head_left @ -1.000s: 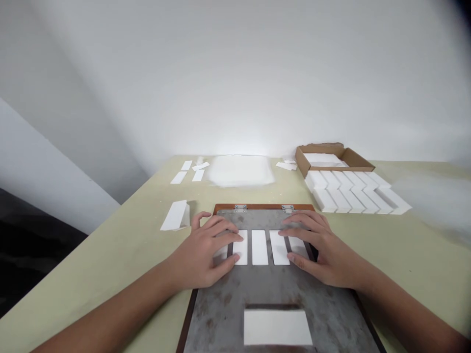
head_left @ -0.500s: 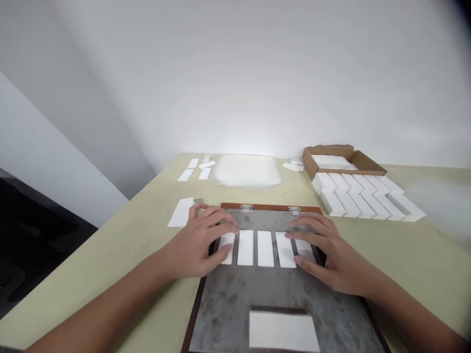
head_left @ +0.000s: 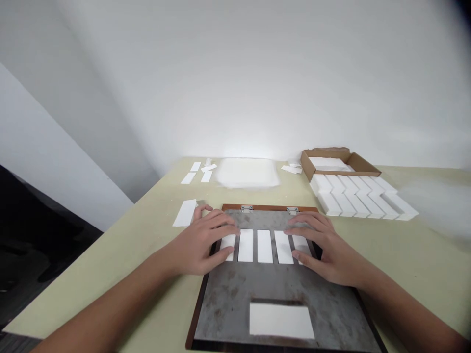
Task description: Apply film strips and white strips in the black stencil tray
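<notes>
A hinged grey metal plate (head_left: 228, 289) lies on a brown wooden board (head_left: 270, 207). White rectangular pieces show in a row of slots across it, such as the middle piece (head_left: 265, 246). My left hand (head_left: 206, 240) rests at the row's left end, its thumb and fingertips apart on the leftmost piece (head_left: 228, 242). At the opposite end, my right hand (head_left: 326, 247) has its fingers spread over the two rightmost pieces, one being the second from right (head_left: 283, 247). Nothing is gripped by either hand. A larger white rectangle (head_left: 281, 321) sits in the plate's near opening.
At the back right stands a cardboard box (head_left: 342, 172) holding white sheets, with rows of white stacks (head_left: 362, 196) before it. A blurred white pile (head_left: 247, 172) is against the wall. Loose white pieces (head_left: 188, 178) and a white card (head_left: 184, 213) lie left on the table (head_left: 147, 220).
The view has shifted slightly, and the plate's near edge now shows. Both hands keep nearly the same places on the row, with the right fingers moved only a little.
</notes>
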Demonstrator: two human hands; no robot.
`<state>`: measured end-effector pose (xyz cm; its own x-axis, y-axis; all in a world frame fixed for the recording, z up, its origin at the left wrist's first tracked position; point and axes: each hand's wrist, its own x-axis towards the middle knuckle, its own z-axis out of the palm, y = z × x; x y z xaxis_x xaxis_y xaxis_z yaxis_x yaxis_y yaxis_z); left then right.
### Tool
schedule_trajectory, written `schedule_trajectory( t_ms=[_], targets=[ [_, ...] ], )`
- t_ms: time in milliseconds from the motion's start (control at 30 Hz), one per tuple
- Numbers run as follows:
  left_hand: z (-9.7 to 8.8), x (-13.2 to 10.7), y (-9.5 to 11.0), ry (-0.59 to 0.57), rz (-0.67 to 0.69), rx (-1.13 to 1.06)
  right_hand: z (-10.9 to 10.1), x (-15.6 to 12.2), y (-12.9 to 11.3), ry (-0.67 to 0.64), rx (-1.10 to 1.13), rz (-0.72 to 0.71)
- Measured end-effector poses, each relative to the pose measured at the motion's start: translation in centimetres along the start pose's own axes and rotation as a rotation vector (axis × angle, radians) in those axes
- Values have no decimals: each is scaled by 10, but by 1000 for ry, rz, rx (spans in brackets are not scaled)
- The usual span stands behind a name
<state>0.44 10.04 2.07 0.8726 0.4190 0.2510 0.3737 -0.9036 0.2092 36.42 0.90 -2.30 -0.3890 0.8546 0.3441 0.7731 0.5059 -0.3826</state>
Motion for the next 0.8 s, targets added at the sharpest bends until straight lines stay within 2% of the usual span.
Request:
schedule_trajectory(
  t_ms=[133, 367, 800],
  targets=[
    [6, 7, 10, -41, 41, -48, 1, 1, 3, 48, 4, -5],
    [15, 22, 13, -55, -102, -41, 2, 2, 3, 83, 24, -19],
    [16, 28, 15, -102, -175, -66, 3, 2, 2, 17, 34, 8]
  ],
)
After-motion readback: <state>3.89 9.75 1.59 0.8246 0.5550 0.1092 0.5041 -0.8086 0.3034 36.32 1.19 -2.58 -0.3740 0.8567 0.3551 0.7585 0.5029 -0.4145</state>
